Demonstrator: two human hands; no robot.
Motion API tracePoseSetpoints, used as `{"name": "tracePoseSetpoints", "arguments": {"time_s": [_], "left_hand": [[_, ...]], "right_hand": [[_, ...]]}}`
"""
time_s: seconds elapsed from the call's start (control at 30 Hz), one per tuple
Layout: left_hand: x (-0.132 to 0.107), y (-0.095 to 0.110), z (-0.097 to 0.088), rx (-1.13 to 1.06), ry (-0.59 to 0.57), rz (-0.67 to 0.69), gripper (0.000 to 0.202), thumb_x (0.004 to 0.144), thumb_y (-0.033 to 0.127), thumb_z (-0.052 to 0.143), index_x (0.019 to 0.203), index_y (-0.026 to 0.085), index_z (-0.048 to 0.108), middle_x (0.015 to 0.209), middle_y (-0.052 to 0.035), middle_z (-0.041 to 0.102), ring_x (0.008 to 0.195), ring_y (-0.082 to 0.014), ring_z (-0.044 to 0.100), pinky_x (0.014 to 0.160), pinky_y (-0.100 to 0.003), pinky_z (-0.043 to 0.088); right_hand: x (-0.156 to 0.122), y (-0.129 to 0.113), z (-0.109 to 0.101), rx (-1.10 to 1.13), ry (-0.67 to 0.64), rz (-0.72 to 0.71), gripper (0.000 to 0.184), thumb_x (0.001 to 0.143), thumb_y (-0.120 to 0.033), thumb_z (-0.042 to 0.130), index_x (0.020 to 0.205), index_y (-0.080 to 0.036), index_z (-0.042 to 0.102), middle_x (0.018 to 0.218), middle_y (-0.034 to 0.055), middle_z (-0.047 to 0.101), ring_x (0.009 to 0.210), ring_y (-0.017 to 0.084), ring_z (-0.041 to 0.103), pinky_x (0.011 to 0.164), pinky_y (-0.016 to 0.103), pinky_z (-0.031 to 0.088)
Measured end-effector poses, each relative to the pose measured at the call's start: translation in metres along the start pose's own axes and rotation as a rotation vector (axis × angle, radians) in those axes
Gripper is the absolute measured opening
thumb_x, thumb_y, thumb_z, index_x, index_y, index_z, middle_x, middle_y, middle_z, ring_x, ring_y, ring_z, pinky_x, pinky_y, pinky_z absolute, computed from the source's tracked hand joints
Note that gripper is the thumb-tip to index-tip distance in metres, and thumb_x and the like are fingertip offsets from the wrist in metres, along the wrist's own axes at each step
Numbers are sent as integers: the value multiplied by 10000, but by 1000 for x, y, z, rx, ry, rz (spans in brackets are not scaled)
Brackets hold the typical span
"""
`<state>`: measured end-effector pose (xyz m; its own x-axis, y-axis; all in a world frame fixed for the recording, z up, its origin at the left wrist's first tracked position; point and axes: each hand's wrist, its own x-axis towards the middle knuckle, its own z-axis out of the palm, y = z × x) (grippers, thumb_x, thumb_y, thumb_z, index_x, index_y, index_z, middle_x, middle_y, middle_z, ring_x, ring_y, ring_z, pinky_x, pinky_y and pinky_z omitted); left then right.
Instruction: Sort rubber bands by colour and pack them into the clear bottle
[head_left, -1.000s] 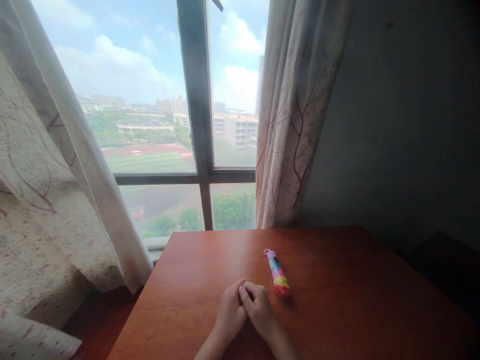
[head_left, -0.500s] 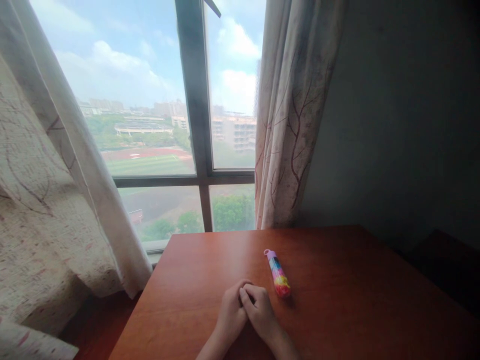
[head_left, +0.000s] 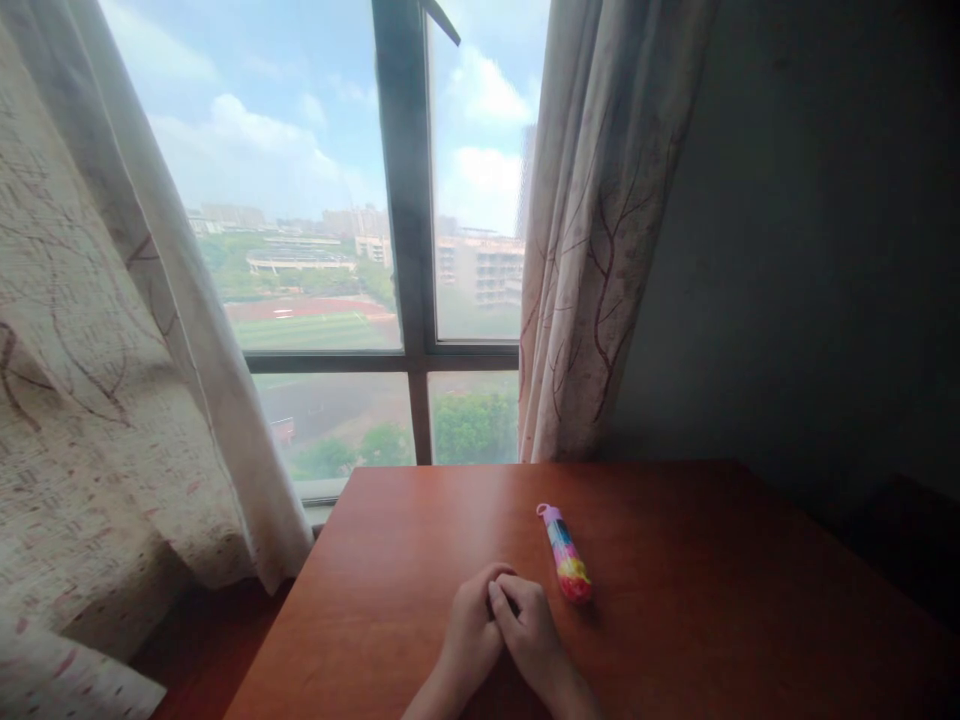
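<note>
My left hand [head_left: 471, 632] and my right hand [head_left: 529, 633] rest together on the reddish-brown wooden table [head_left: 712, 620], fingers curled and touching each other. Nothing shows inside either hand. A small rainbow-coloured tube with a pink cap [head_left: 566, 553] lies on the table just to the right of my right hand, apart from it, its cap pointing toward the window.
A window [head_left: 315, 260] with a dark frame lies beyond the table's far edge. Patterned curtains hang at the left [head_left: 97, 380] and at the right [head_left: 592, 250]. A dark wall [head_left: 810, 250] stands to the right. The table's left edge drops to the floor.
My hands and the tube have stayed put on the table. Only the view has shifted slightly, so everything sits a little to the right in the picture.
</note>
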<state>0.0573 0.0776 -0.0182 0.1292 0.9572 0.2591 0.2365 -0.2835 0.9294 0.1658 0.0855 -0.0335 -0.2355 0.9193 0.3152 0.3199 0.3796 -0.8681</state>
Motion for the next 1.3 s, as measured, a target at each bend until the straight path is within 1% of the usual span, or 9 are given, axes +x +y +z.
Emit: {"name": "tracePoseSetpoints", "arguments": {"time_s": [0.57,0.73,0.83,0.9,0.97,1.07,1.13,1.23,1.3], "left_hand": [[1,-1,1,3,3,7,261,714,63,480,870,152,670,786,-40,721,741,-183,660,680,-238,486],[0,1,0,4,9,5,288,717,67,486,904,155,686,800,-40,731,750,-186,670,693,-246,501],[0,2,0,10,28,0,297,718,81,510,932,159,700,850,-49,740,797,-197,678,751,-266,517],[1,4,1,14,45,-3,290,743,107,529,971,160,700,897,-62,743,837,-208,680,790,-285,523],[1,5,1,2,48,-10,270,784,148,541,1004,160,697,922,-74,742,843,-210,679,785,-291,532],[0,6,1,-28,68,-43,262,799,169,559,1022,158,698,951,-93,733,851,-212,679,744,-281,541],[0,4,0,-28,102,-64,279,779,153,573,1029,161,696,956,-100,720,866,-217,678,691,-265,540],[0,-1,-1,-34,124,-61,305,755,132,573,1031,182,693,988,-97,694,859,-217,677,575,-231,517],[0,-4,-1,-56,126,-54,308,754,132,572,1031,191,691,1045,-99,677,837,-209,678,554,-228,519]], "right_hand": [[-2,5,2,-23,7,-7,414,988,-368,366,614,-196,409,590,-27,469,571,119,442,553,259,254],[-3,6,1,-85,17,-29,425,995,-353,352,619,-189,463,603,-12,512,575,128,483,557,263,275],[-4,2,-2,-153,21,-47,393,998,-323,359,675,-186,539,659,11,577,618,145,534,579,267,311],[-4,-4,-8,-212,36,-67,344,992,-300,381,737,-192,587,730,31,621,684,166,567,617,271,347],[-1,-9,-18,-279,78,-87,303,984,-292,408,783,-209,620,786,43,644,746,187,584,671,282,380],[9,-10,-40,-391,163,-99,282,982,-313,421,851,-235,658,849,57,671,826,214,604,769,309,412],[20,-5,-58,-468,255,-85,295,988,-323,397,934,-224,669,945,85,687,925,235,607,848,327,416],[39,9,-80,-626,314,6,303,969,-314,410,1077,-194,667,1074,118,677,1004,260,590,897,347,410],[48,20,-87,-740,315,113,344,939,-335,463,1172,-158,644,1140,148,651,1048,290,579,904,366,408]]}}
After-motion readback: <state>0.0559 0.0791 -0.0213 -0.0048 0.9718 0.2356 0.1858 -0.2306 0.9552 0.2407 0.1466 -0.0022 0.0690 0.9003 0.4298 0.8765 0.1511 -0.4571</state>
